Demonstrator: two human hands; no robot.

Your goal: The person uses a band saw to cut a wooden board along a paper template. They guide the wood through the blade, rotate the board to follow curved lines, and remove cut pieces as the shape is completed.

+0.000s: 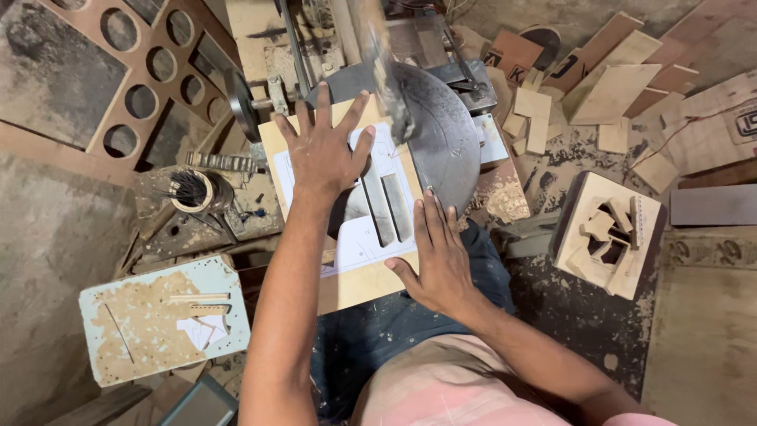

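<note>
One wooden board [347, 276] with paper template, two cut slots; left hand [323, 154] at 11 o'clock, right hand [438, 260] at 4, fingers spread flat, pressing, gripping nothing.

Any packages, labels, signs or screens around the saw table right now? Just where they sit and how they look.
No packages or screens.
Paper template: white sheet with thin drawn lines, stuck on the tan board under both hands.
Lettered wood pieces: brown board with dark cut letters, upper right of the round metal table.
</note>
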